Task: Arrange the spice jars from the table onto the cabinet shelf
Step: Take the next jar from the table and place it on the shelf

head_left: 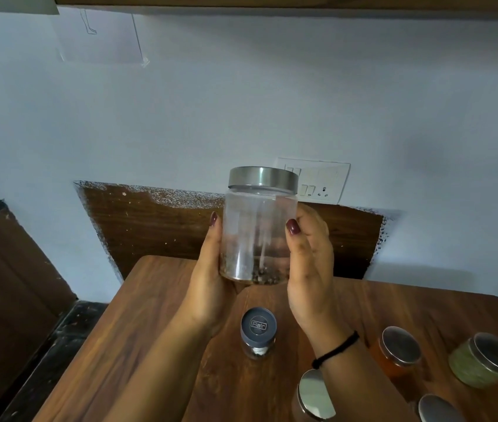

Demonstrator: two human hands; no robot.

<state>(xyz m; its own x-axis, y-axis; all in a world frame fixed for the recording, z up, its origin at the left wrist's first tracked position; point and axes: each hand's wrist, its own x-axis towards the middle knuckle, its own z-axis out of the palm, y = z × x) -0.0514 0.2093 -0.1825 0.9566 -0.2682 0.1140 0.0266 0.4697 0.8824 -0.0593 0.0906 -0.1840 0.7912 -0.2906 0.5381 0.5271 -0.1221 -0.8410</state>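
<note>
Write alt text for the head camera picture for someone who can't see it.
Two hands, left and right, hold a nearly empty clear jar with a steel lid above a wooden table. Five more jars stand on the table, including an orange-filled jar and a green-filled jar.

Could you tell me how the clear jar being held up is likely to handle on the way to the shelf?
The clear jar is probably light, since only a thin layer of spice covers its bottom. Its smooth wall may be slippery, so both the left hand and right hand cradle it.
</note>
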